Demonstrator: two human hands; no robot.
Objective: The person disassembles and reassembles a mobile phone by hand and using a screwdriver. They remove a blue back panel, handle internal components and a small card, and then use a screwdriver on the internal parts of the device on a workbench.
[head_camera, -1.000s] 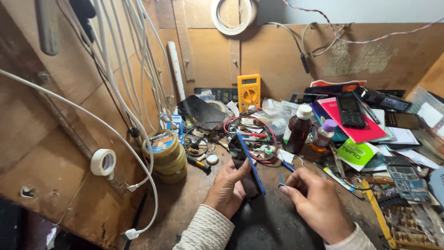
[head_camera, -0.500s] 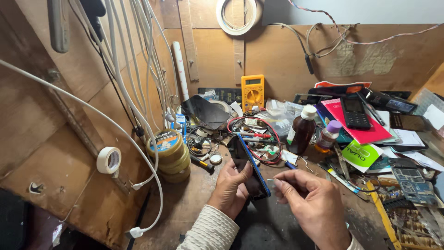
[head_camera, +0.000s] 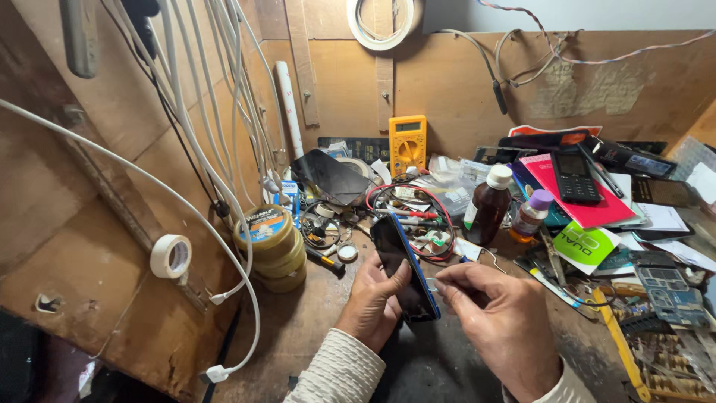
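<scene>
My left hand grips a dark smartphone with a blue edge, held tilted with its screen towards me. My right hand is just right of the phone, its thumb and forefinger pinched on a tiny thin metal piece at the phone's right edge; what that piece is, I cannot tell. Both hands hover over the dark wooden bench top, and both wrists wear cream knitted sleeves.
A yellow multimeter leans on the back wall. Round tins, a tape roll, white cables, a brown bottle, a small purple-capped bottle, a keypad phone on red card and circuit boards crowd the bench.
The phone has tilted and come slightly closer to me. My right hand has moved left until its pinched fingertips reach the phone's right edge.
</scene>
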